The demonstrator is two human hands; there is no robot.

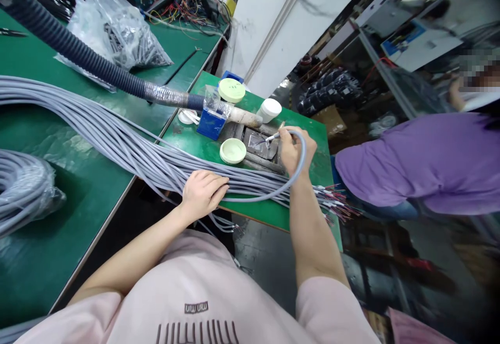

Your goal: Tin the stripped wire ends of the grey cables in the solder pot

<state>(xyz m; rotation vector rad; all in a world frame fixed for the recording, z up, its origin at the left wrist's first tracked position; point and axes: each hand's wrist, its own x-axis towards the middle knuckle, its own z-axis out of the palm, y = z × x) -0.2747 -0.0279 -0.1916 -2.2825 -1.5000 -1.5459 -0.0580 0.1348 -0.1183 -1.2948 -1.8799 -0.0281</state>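
Observation:
My left hand [203, 193] rests over a thick bundle of grey cables [148, 159], its fingers curled round some of them at the near edge of the green table. In my right hand [299, 151] is the end of one grey cable [302, 162], bent up in a loop from the bundle. Its stripped wires [266, 140] point left, over a square metal pan [255, 149] with a dull grey, shiny surface. I cannot tell whether the tips touch that surface. An open pale green tub [233, 151] stands just left of the pan.
A ribbed hose [113, 68] reaches across to the pan, its nozzle beside a blue box [211, 123]. Behind stand a white tub [270, 109] and a lidded tub [232, 90]. Bare wire ends [338, 203] stick out rightward. A person in a purple top [422, 162] is close on the right.

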